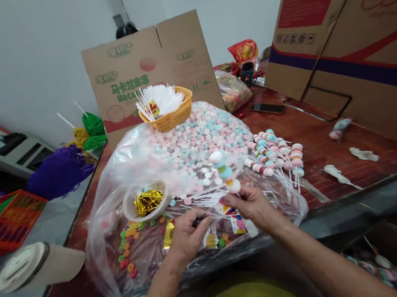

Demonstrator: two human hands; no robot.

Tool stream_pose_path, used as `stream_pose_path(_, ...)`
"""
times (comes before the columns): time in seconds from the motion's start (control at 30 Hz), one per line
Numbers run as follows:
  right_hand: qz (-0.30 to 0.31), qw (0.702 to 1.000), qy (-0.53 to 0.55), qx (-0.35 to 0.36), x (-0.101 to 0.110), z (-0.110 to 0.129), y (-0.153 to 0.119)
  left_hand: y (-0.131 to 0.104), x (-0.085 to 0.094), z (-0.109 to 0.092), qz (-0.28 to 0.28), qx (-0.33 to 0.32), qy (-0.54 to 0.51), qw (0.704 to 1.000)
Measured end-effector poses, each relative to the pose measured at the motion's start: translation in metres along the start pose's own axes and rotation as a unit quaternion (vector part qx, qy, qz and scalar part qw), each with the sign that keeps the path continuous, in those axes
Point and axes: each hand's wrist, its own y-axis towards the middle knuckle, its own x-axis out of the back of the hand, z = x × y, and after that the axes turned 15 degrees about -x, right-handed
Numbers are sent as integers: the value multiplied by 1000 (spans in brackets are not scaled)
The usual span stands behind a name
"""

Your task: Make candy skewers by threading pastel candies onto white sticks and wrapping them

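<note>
My right hand (252, 205) pinches a candy skewer (225, 173), holding it nearly upright with white, blue, green and pink pieces stacked on its stick. Just left of it, my left hand (190, 232) is closed, thumb against fingers; what they hold, if anything, is too small to make out. White sticks (205, 199) lie behind both hands on a clear plastic bag (106, 257). Colourful ring candies (130, 267) and small printed wrappers (238, 224) lie around the hands. A clear bowl (129, 209) of gold twist ties (148, 201) stands to the left.
Pastel candies (200, 135) pile up behind, with a yellow basket (174, 118) of white sticks on them. Finished skewers (275, 150) lie to the right. Cardboard boxes (122, 64) stand at the back and right. A phone (268, 108) and lidded cup (50, 264) are on the table.
</note>
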Motion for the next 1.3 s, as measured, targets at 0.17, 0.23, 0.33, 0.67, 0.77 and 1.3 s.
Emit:
stream_pose_path(0.17,-78,959,-230,145,64,22,-24,-9,16,8,-16,-30,-3,999)
stream_pose_path(0.23,-85,920,-315,219,83,27,-34,-9,21,9,-10,-51,-4,999)
stream_pose_path(0.33,-84,867,-393,294,95,28,-39,-6,24,6,1,-77,-3,997)
stream_pose_path(0.67,-84,739,-564,360,102,30,-40,-1,28,-2,28,-79,17,996)
stream_pose_path(0.77,-45,724,-585,361,99,31,-40,3,25,-7,76,-106,55,990)
stream_pose_path(1.3,120,687,-641,320,62,51,-30,16,-20,-14,223,-5,18,975)
